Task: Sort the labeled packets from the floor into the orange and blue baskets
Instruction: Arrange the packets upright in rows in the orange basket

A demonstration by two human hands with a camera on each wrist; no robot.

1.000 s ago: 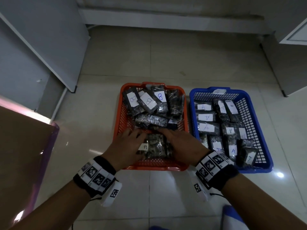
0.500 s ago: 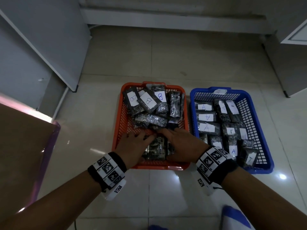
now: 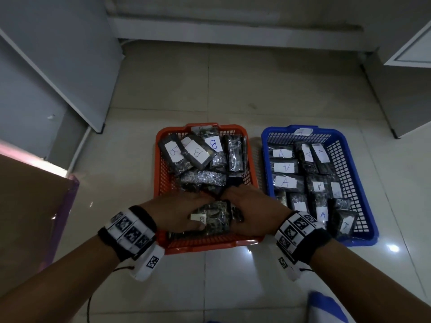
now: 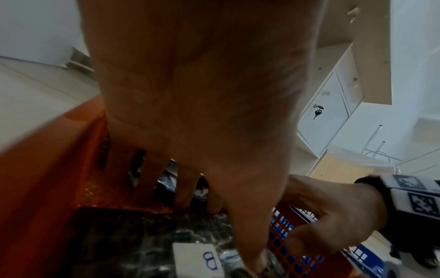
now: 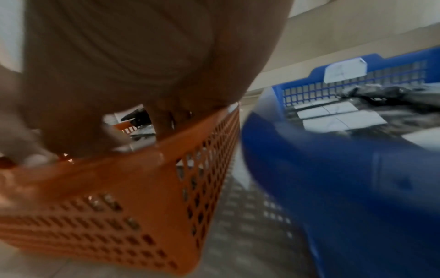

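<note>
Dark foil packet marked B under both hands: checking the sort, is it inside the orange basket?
Inside: the B packet lies within the orange mesh basket.

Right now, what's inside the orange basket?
The orange basket holds dark packets, several labelled B. Both hands cover the near ones, resting on one B packet; anything beneath the pile is hidden.

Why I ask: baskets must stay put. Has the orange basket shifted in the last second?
No. The orange basket sits beside the blue basket with the same gap.
</note>
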